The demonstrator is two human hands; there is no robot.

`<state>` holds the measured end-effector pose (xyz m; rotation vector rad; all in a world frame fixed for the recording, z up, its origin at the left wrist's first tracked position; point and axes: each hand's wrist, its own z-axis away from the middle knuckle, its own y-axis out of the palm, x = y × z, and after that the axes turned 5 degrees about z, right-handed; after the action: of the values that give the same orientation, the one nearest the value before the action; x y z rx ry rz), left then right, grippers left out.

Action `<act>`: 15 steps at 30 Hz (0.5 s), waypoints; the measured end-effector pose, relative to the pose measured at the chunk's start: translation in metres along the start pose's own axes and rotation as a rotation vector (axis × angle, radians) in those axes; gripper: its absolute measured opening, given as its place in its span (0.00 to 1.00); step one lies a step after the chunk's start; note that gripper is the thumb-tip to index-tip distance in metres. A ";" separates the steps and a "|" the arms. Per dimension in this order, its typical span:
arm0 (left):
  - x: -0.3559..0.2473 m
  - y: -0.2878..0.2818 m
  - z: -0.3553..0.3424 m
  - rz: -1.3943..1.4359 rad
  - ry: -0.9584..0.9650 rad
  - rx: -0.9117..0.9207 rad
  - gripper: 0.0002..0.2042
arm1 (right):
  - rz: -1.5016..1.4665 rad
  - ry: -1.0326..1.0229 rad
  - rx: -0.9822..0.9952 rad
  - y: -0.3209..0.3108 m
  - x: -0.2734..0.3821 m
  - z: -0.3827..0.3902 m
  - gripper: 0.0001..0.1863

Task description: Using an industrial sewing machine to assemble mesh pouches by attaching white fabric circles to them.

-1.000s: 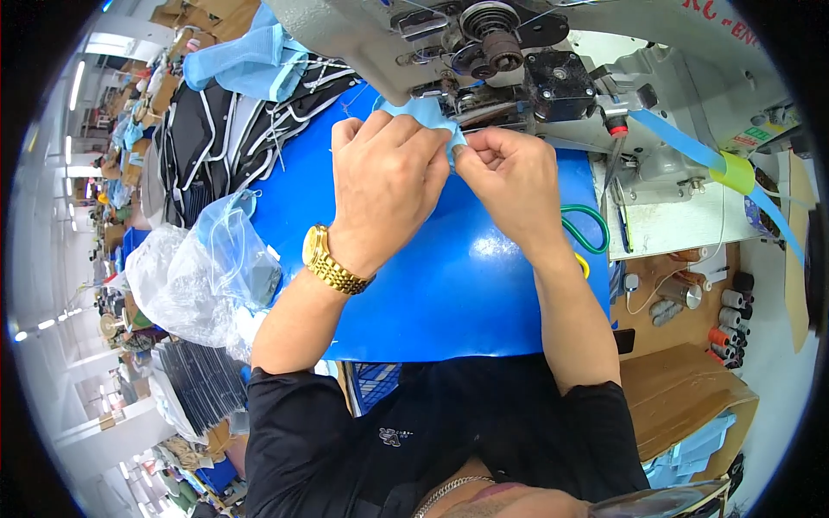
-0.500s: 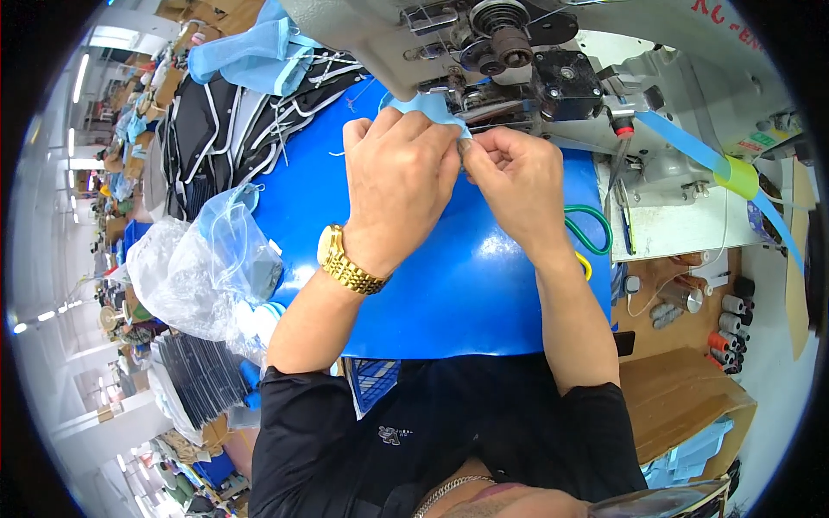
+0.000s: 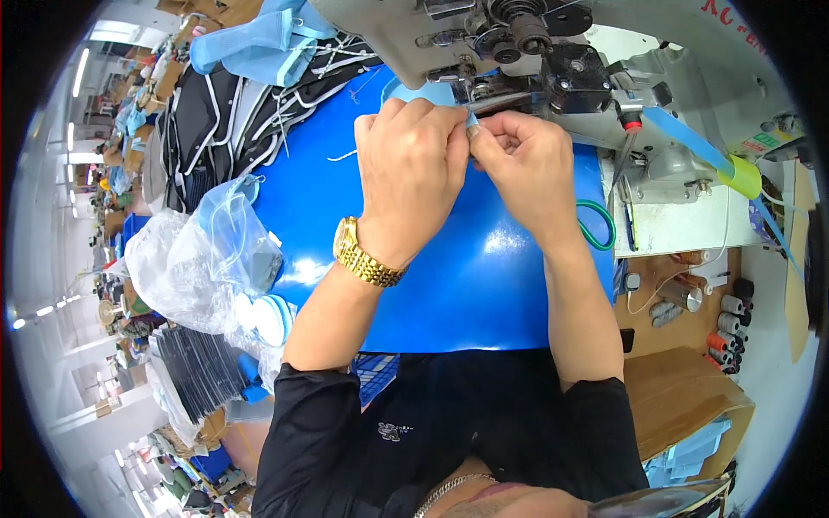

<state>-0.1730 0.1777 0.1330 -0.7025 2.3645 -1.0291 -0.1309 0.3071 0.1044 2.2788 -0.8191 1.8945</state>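
Note:
Beneath the head of a grey industrial sewing machine (image 3: 371,34), my two hands meet over a light blue piece of fabric (image 3: 427,91). My left hand (image 3: 413,173), a gold watch at its wrist, is closed with thumb and fingers on the fabric's edge. Thumb and forefinger of my right hand (image 3: 525,168) pinch the same edge, where a small light blue bit shows between the two hands. My fingers hide most of the pinched part. The fabric's far side lies close to the machine's presser area.
Green-handled scissors (image 3: 596,226) lie beside my right forearm on the blue work surface (image 3: 449,293). Blue tape (image 3: 691,138) runs through a yellow-green guide at right. At left are black pieces with white edging (image 3: 207,129), blue mesh pieces (image 3: 259,43) and clear plastic bags (image 3: 173,276).
Both hands have shifted slightly away from me, nearer the machine, still pinching the fabric. More of the fabric shows left of the presser area. The yellow handle by my right forearm is now hidden.

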 end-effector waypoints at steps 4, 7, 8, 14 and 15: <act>0.006 0.000 0.000 0.102 -0.010 0.016 0.04 | 0.041 -0.021 -0.022 0.001 -0.001 -0.004 0.10; 0.013 -0.009 0.006 0.172 0.041 0.063 0.09 | 0.056 -0.036 -0.012 -0.001 -0.002 0.000 0.10; 0.014 -0.015 0.009 0.198 0.065 0.054 0.10 | 0.029 -0.026 0.006 -0.002 -0.001 -0.002 0.10; 0.021 -0.025 0.014 0.043 0.245 0.137 0.12 | -0.038 0.042 0.026 0.000 -0.005 -0.001 0.11; 0.022 -0.024 0.014 0.042 0.243 0.136 0.12 | -0.037 0.040 0.028 0.001 -0.005 -0.001 0.11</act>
<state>-0.1753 0.1429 0.1381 -0.4995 2.4699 -1.3064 -0.1323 0.3085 0.1000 2.2471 -0.7452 1.9415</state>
